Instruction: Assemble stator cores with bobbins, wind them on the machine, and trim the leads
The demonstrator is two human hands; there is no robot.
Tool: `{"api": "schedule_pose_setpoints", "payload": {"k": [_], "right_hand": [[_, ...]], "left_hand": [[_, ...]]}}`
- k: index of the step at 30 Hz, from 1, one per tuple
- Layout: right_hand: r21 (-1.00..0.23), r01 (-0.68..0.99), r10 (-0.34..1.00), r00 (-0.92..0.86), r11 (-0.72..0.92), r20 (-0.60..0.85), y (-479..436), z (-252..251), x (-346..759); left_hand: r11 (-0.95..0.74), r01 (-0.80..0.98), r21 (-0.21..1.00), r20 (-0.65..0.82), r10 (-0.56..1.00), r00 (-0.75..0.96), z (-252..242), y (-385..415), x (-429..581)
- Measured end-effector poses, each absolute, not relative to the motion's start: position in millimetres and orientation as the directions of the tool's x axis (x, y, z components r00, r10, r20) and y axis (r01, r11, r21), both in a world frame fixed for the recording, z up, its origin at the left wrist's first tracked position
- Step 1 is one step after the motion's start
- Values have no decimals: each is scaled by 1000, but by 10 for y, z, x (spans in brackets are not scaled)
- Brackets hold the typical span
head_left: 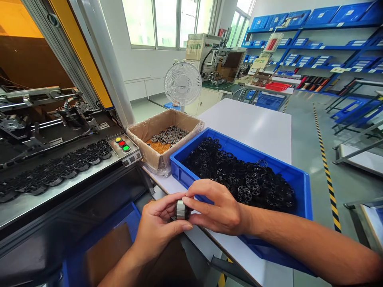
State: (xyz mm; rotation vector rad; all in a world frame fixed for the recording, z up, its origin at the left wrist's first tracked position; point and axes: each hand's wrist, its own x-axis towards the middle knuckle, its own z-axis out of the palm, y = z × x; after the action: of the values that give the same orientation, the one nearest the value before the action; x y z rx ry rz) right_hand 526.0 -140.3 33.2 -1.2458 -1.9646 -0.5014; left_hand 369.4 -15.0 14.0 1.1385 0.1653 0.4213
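Note:
Between my two hands is a small round part with a silver metal band and a dark rim [181, 210]. My left hand [161, 221] grips it from the left, thumb below and fingers above. My right hand [217, 207] pinches it from the right, its fingertips on the dark side. Fingers cover much of the part. Behind my right hand stands a blue bin [308, 191] heaped with black round slotted pieces [243, 193]. A cardboard box [160, 159] lined with clear plastic stands left of the bin and holds metal rings [172, 135].
At left, rows of black round parts [66, 167] lie on a machine's metal ledge beside a button panel [124, 147]. A white fan [183, 83] stands behind the box. A white table [248, 123] carries the bin. A blue crate [131, 219] sits low at left.

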Motion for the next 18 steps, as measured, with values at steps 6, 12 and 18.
{"api": "schedule_pose_setpoints", "payload": {"k": [6, 12, 18], "right_hand": [[-93, 884, 601, -231, 457, 765, -1393, 368, 5254], [-302, 912, 732, 4, 277, 681, -1456, 269, 5313], [-179, 947, 758, -92, 268, 646, -1450, -34, 5602]], "left_hand": [[334, -226, 915, 95, 366, 926, 72, -158, 3659], [242, -274, 931, 226, 207, 952, 45, -203, 3589], [-252, -175, 952, 277, 460, 844, -84, 180, 3232]]}}
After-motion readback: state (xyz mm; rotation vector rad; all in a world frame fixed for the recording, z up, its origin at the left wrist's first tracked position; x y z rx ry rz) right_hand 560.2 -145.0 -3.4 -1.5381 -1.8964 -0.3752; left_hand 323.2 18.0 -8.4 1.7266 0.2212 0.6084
